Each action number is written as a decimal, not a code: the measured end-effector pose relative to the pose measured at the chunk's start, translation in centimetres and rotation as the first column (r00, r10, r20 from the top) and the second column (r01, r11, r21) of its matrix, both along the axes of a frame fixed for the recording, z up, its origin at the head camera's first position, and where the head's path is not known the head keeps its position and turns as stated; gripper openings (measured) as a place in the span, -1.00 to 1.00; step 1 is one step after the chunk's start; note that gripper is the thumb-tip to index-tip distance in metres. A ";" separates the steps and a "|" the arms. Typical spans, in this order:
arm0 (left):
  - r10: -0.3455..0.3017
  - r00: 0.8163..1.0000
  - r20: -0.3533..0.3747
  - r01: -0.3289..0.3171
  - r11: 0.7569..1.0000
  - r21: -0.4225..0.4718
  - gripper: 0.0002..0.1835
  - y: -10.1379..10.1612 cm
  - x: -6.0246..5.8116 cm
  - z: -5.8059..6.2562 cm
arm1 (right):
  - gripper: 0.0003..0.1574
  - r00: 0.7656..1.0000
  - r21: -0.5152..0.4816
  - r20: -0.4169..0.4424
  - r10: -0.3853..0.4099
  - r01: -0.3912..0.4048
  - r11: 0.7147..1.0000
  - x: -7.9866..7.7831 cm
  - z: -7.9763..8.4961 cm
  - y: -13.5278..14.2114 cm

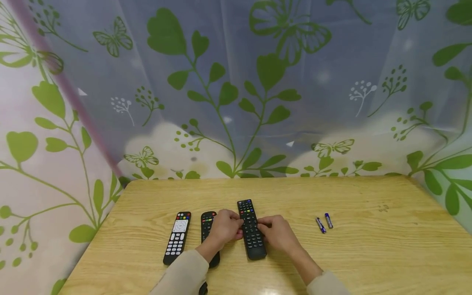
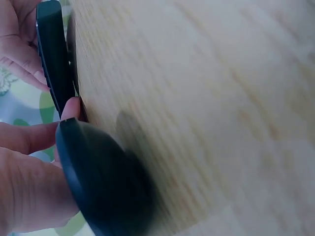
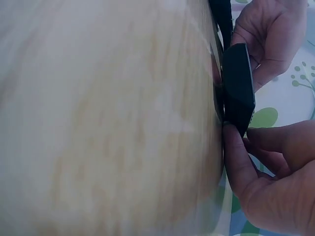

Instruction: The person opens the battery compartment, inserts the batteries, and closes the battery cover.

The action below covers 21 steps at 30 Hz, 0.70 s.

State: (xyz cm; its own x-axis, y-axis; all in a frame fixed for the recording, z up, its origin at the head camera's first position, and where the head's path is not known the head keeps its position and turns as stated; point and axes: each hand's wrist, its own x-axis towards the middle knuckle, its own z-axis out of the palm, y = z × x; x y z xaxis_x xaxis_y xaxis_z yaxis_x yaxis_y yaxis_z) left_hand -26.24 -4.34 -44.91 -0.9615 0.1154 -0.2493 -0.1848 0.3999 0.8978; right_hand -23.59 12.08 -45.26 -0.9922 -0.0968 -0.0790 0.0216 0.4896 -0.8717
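Note:
A long black remote control (image 1: 253, 241) with rows of small buttons lies face up at the middle of the table, its far end angled slightly left. My left hand (image 1: 225, 226) pinches its left edge; my right hand (image 1: 279, 232) holds the right edge between thumb and fingers. In the right wrist view, the right thumb is low against the side of the remote (image 3: 238, 88), near the tabletop. Under my left wrist lies a second black remote (image 1: 207, 219), partly hidden. It looms close in the left wrist view as a dark rounded body (image 2: 103, 182).
A black remote with white buttons (image 1: 177, 237) lies at the left. Two blue-and-silver batteries, one battery (image 1: 321, 225) beside another battery (image 1: 329, 220), lie right of my hands. A black end of something (image 1: 203, 288) shows by the left sleeve. Patterned cloth (image 1: 228, 123) hangs behind the wooden table (image 1: 368, 254).

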 end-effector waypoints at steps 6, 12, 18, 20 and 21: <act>0.025 1.000 0.014 -0.026 0.998 0.050 -0.77 0.0 0.0 -0.1 | -0.74 0.999 -0.103 0.016 -0.028 0.030 0.994 0.0 -0.1 0.0; 0.045 0.999 -0.014 -0.043 0.995 0.087 -0.77 0.2 0.1 -0.3 | -0.71 0.998 -0.178 0.041 -0.037 0.044 0.983 0.1 -0.3 0.5; 0.064 0.997 -0.045 -0.055 0.985 0.164 -0.74 0.3 0.3 0.6 | -0.64 0.991 -0.350 0.106 -0.077 0.110 0.930 0.2 0.4 0.7; 0.071 0.996 -0.046 -0.061 0.980 0.191 -0.73 0.4 0.4 1.0 | -0.62 0.989 -0.401 0.123 -0.081 0.124 0.908 0.3 0.8 0.8; 0.075 0.996 -0.047 -0.064 0.977 0.204 -0.72 0.4 0.4 1.2 | -0.61 0.989 -0.415 0.127 -0.081 0.127 0.901 0.4 1.0 0.9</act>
State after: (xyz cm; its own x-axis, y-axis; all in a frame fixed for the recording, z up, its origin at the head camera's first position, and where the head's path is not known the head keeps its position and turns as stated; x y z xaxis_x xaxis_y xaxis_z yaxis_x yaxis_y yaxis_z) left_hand -25.81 -3.95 -43.70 -0.9804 0.0903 -0.1749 -0.1545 0.1972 0.9681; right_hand -23.19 13.01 -44.22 -0.9868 -0.0405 -0.1567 0.1537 0.0675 -0.9858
